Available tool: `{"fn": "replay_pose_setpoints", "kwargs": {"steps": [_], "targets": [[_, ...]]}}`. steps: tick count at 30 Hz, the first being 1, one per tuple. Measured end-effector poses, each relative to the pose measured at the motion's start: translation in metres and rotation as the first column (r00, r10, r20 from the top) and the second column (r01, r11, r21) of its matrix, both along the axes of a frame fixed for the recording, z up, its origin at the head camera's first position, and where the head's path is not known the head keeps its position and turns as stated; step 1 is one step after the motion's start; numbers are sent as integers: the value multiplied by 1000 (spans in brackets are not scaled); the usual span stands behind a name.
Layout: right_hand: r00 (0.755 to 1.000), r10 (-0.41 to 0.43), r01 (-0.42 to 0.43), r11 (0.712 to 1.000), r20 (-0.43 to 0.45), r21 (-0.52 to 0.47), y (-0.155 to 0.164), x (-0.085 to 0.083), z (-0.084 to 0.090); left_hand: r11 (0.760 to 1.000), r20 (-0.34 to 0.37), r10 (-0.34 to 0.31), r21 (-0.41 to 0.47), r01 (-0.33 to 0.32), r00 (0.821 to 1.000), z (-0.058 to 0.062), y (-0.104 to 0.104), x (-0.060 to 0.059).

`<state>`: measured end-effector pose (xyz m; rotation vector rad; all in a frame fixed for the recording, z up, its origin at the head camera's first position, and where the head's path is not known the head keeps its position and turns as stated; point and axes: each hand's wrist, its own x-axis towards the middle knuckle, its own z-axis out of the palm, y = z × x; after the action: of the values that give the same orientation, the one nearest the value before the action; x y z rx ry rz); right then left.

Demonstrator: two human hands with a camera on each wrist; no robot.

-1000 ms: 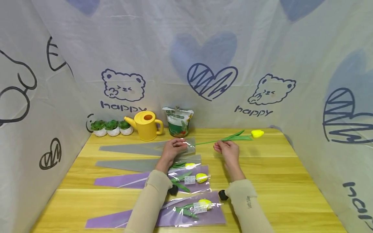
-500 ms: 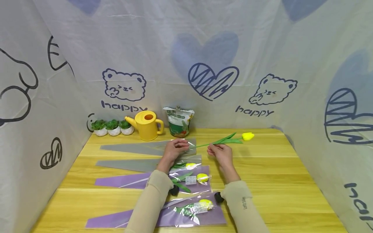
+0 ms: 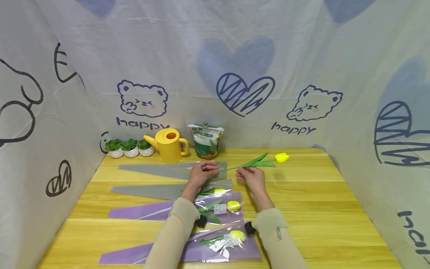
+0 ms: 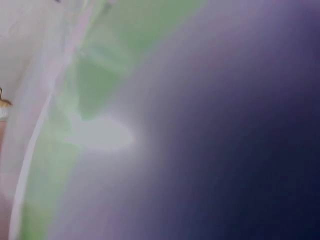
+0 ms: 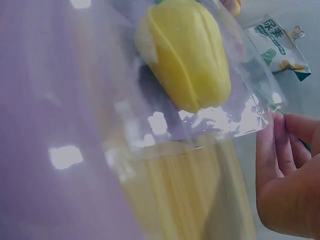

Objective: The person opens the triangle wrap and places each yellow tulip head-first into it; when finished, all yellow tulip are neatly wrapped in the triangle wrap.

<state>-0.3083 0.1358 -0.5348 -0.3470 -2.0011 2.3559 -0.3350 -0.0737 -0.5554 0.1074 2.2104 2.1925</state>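
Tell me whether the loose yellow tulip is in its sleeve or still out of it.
Mostly out. The yellow tulip and its leaves lie bare on the table; only the stem tip meets the grey sleeve mouth, held by the left hand.

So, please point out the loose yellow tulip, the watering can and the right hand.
yellow tulip (image 3: pixel 281 157), head view, on the bloom.
watering can (image 3: pixel 169 147), head view, on its body.
right hand (image 3: pixel 252 178), head view, on the back of the hand.

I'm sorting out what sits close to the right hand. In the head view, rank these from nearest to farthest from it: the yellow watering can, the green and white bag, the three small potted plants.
Measured from the right hand:
1. Green and white bag, at the back edge, just to its left.
2. Yellow watering can, left of the bag.
3. Three small potted plants, farthest, at the back left corner.
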Motion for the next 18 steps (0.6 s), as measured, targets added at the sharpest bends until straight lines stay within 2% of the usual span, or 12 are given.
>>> {"fn": "replay_pose_setpoints", "kwargs": {"steps": [5, 8, 13, 18], "targets": [[999, 38, -38, 999, -5, 3, -9, -3, 5, 999, -78, -29, -28, 27, 997, 10, 9, 2], [998, 55, -55, 998, -6, 7, -13, -3, 8, 999, -98, -28, -46, 24, 995, 14, 15, 3], [999, 51, -51, 998, -1, 48, -17, -5, 5, 999, -97, -18, -43, 14, 995, 12, 19, 3], [998, 45, -49, 995, 53, 82, -17, -3, 2, 997, -95, -11, -81, 3, 995, 6, 20, 2]]}}
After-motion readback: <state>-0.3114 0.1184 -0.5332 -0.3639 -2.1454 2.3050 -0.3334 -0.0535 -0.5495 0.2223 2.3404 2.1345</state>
